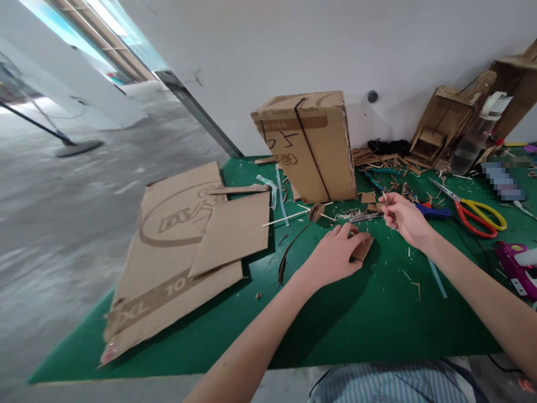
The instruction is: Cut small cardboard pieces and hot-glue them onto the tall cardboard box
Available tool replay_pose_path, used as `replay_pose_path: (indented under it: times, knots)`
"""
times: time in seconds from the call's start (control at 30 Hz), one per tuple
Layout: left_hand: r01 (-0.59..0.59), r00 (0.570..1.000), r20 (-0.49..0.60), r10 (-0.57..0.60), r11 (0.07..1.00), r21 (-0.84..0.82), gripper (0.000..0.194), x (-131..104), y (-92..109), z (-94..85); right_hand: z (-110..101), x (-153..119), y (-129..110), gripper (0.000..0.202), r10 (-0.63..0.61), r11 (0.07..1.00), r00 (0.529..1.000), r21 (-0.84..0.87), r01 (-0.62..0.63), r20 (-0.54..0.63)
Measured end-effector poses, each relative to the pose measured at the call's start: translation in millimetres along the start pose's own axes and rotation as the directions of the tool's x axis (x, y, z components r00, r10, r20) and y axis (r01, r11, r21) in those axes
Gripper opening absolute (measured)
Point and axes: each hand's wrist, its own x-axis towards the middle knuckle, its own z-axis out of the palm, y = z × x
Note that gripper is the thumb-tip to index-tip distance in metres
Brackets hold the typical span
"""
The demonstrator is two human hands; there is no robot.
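My left hand (339,251) is closed around a small piece of cardboard (364,250), low over the green tabletop. To its right, my right hand (403,218) pinches a thin, dark metal tool (389,206) between thumb and fingers; its exact kind is too small to tell. Just beyond the hands lie a narrow metal blade (366,217) and a heap of pale wood slivers (350,214). A round cardboard wheel (316,212) with thin sticks through it rests behind my left hand.
A tall cardboard box (312,148) stands against the wall. Flat cardboard sheets (176,240) cover the table's left. On the right are red-and-yellow scissors (478,212), a purple glue gun (514,268), a clear bottle (472,143) and a phone (503,180). Scraps litter the back.
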Motion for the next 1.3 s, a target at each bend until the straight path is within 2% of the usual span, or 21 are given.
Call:
replay_pose_path:
  times: [0.07, 0.13, 0.27, 0.37, 0.43, 0.5, 0.57, 0.63, 0.83, 1.0, 1.3]
  knots:
    - [-0.089, 0.996, 0.028, 0.090, 0.994, -0.056, 0.056, -0.4, -5.0, -1.9, -3.1, -0.7, 2.5, 0.012, -0.032, 0.999, 0.999, -0.025, 0.032, 0.001]
    - [-0.126, 0.990, 0.056, 0.132, 0.987, -0.095, 0.058, -2.0, -12.0, -6.4, -5.4, 0.1, 5.5, 0.017, -0.099, 0.993, 0.995, -0.056, 0.099, 0.010]
    - [-0.120, 0.980, 0.140, 0.140, 0.983, -0.142, 0.069, -6.7, -20.1, -15.2, -6.9, 0.9, 9.3, 0.017, -0.193, 0.972, 0.980, -0.130, 0.198, 0.052]
    - [-0.082, 0.989, 0.111, 0.099, 0.985, -0.151, 0.087, -6.4, -16.3, -12.1, -5.5, -0.7, 8.9, 0.022, -0.191, 0.978, 0.980, -0.068, 0.195, 0.062]
    - [-0.039, 0.999, 0.031, 0.043, 0.992, -0.119, 0.080, -3.3, -11.6, -5.4, -3.7, -2.3, 8.8, 0.032, -0.185, 0.982, 0.981, -0.010, 0.186, 0.064]
    - [0.000, 1.000, -0.029, -0.002, 0.997, -0.082, 0.060, 0.8, -8.5, 1.7, -1.2, -3.7, 10.0, 0.043, -0.179, 0.984, 0.981, 0.021, 0.178, 0.069]
    - [0.005, 0.999, -0.044, -0.009, 0.997, -0.075, 0.042, 4.1, -8.2, 6.1, 1.5, -4.9, 12.4, 0.045, -0.173, 0.985, 0.982, 0.026, 0.172, 0.073]
    - [-0.005, 0.999, -0.043, 0.001, 0.996, -0.094, 0.035, 5.5, -10.1, 7.2, 4.4, -5.9, 14.5, 0.042, -0.172, 0.985, 0.982, 0.028, 0.170, 0.079]
    - [0.029, 0.999, -0.024, -0.033, 0.991, -0.129, 0.037, 4.6, -13.1, 3.0, 14.9, -5.3, 14.0, 0.039, -0.157, 0.986, 0.983, 0.073, 0.150, 0.097]
    - [0.059, 0.998, -0.025, -0.063, 0.988, -0.144, 0.047, 3.5, -11.9, 2.6, 29.2, 2.5, 12.8, 0.037, -0.145, 0.987, 0.982, 0.087, 0.135, 0.120]
    - [0.082, 0.997, 0.007, -0.082, 0.987, -0.137, 0.055, 1.3, -11.6, -5.4, 42.1, 4.2, 24.6, 0.027, -0.100, 0.992, 0.968, 0.098, 0.079, 0.229]
